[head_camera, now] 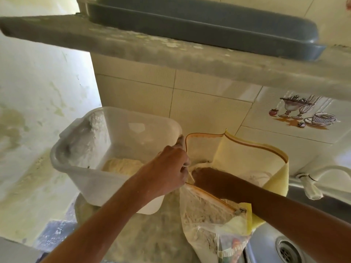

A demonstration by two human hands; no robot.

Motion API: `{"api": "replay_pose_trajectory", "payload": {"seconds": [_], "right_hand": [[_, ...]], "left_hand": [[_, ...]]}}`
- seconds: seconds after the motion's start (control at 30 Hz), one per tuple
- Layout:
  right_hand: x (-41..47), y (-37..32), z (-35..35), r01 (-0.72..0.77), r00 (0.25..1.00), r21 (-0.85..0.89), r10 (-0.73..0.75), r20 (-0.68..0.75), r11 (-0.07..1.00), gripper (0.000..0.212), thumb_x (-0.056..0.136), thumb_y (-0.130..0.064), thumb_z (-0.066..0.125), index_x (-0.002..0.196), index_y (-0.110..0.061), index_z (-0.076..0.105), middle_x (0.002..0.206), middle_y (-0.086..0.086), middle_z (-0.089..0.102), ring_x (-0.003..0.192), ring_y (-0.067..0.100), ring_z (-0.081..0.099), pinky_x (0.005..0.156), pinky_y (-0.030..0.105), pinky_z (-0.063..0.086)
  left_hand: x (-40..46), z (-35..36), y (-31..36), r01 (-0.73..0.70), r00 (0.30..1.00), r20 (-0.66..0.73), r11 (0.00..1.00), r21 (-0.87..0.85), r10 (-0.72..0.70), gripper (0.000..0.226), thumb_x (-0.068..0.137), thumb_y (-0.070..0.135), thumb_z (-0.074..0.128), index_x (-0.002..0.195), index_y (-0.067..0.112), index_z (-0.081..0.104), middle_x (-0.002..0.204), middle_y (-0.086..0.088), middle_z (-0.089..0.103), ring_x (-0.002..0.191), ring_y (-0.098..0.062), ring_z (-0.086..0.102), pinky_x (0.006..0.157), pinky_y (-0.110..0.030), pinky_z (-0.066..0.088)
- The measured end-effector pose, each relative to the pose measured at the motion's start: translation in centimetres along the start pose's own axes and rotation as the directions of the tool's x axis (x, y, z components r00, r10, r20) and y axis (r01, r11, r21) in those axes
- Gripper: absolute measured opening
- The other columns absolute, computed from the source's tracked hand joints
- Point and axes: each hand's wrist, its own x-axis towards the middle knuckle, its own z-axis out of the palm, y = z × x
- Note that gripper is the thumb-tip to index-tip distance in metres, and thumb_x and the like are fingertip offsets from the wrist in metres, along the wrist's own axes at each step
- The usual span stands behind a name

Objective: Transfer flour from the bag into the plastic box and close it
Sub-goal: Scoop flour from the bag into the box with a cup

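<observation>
Two bare hands, one plastic box (91,179), one bag (214,213), one pile of flour (122,166) in the box. Also one stone shelf (171,54) overhead at twelve o'clock carrying one grey tray (199,25), one picture tile (302,112) at two o'clock, one tap (309,185) at three o'clock, one steel sink (284,247) with its drain at five o'clock, one mottled counter (152,240) at six o'clock. Box at nine o'clock of the bag, just beside it, standing on the counter near the corner of the wall: translucent white, open on top with no lid on it, inner walls dusted white, a pale yellowish heap low on its floor toward the near side. Bag at the centre right, between box and sink, clear plastic below with powder pressed against the film, yellow lining folded outward above, mouth gaping wide, one zip slider (241,210) at the near end of the orange-edged opening. Left hand (171,168) at the centre, fingers curled round the bag's rim where it meets the box corner, gripping that edge. Right hand (199,172) plunged into the bag's mouth past the wrist, fingers buried in flour and out of sight, so wide or closed cannot be told.
</observation>
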Motion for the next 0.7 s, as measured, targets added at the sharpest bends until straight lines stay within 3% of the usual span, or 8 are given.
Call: {"api": "replay_pose_trajectory", "payload": {"seconds": [0.1,0.23,0.33,0.4,0.5,0.57,0.6,0.7], "right_hand": [[0.0,0.2,0.1,-0.015,0.999,0.124,0.018,-0.026,0.992,0.02,0.1,-0.011,0.051,0.097,-0.005,0.07,0.098,0.015,0.07,0.094,0.031,0.068,0.078,0.037,0.049],[-1.0,1.8,1.0,-0.033,0.975,0.368,0.111,-0.193,0.929,0.008,0.087,-0.013,0.068,0.08,-0.012,0.072,0.08,0.008,0.072,0.075,0.025,0.069,0.066,0.027,0.041],[-2.0,2.5,1.5,-0.094,0.971,0.559,0.199,-0.13,0.824,0.013,0.085,-0.024,0.072,0.094,-0.017,0.077,0.088,-0.002,0.073,0.072,0.007,0.059,0.071,0.025,0.046],[-2.8,3.0,1.7,-0.107,0.96,0.669,0.252,-0.123,0.735,0.014,0.078,-0.03,0.078,0.089,-0.023,0.077,0.079,-0.013,0.065,0.066,0.001,0.055,0.071,0.028,0.053],[-4.5,3.7,1.4,-0.095,0.946,0.768,0.299,-0.129,0.634,0.022,0.071,-0.035,0.087,0.083,-0.021,0.076,0.073,-0.017,0.063,0.067,0.005,0.064,0.07,0.029,0.058],[-5.8,4.3,0.9,-0.06,0.939,0.811,0.309,-0.153,0.582,0.027,0.067,-0.037,0.091,0.083,-0.02,0.077,0.075,-0.012,0.07,0.071,0.005,0.069,0.072,0.031,0.06],[-6.4,4.6,0.7,-0.031,0.932,0.823,0.313,-0.181,0.567,0.028,0.067,-0.039,0.091,0.082,-0.021,0.077,0.076,-0.011,0.072,0.072,0.005,0.07,0.073,0.034,0.06],[-8.1,5.4,-0.2,0.034,0.916,0.844,0.321,-0.24,0.535,0.026,0.069,-0.037,0.092,0.084,-0.022,0.078,0.08,-0.008,0.076,0.078,0.006,0.074,0.077,0.038,0.062]], "left_hand": [[0.1,0.5,-0.2,-0.003,0.999,-0.036,1.0,-0.012,0.003,0.024,0.099,0.014,0.06,0.117,0.004,0.073,0.166,-0.017,0.018,0.092,-0.016,0.072,0.062,0.003,0.035],[0.4,1.2,-0.9,-0.028,0.997,-0.071,0.999,-0.036,0.025,0.042,0.098,0.016,0.065,0.136,-0.001,0.06,0.142,-0.024,0.057,0.086,-0.015,0.073,0.074,-0.005,0.041],[0.4,1.3,-0.9,-0.041,0.997,-0.071,0.997,-0.067,0.037,0.042,0.099,0.024,0.066,0.132,-0.001,0.061,0.15,-0.019,0.052,0.087,-0.012,0.075,0.085,-0.015,0.052],[0.4,1.2,-0.9,-0.039,0.997,-0.07,0.993,-0.11,0.031,0.039,0.1,0.029,0.064,0.125,0.0,0.067,0.157,-0.017,0.043,0.105,-0.014,0.073,0.098,-0.023,0.053],[0.3,1.0,-0.7,-0.031,0.998,-0.058,0.992,-0.124,0.024,0.034,0.101,0.034,0.061,0.114,0.004,0.073,0.169,-0.013,0.019,0.149,-0.018,0.037,0.118,-0.021,0.029],[0.2,0.5,-0.5,-0.02,0.998,-0.056,0.99,-0.142,0.012,0.033,0.102,0.037,0.061,0.112,0.008,0.073,0.171,-0.007,0.011,0.157,-0.013,0.015,0.113,-0.007,0.007],[0.2,0.3,-0.4,-0.019,0.998,-0.065,0.988,-0.156,0.009,0.032,0.101,0.037,0.061,0.114,0.011,0.073,0.171,-0.005,0.011,0.156,-0.011,0.013,0.109,-0.003,0.005],[0.1,-0.2,-1.0,-0.056,0.991,-0.127,0.984,-0.167,0.035,0.02,0.099,0.037,0.064,0.112,0.025,0.073,0.171,0.003,0.018,0.154,-0.012,0.023,0.116,-0.023,0.028]]}}
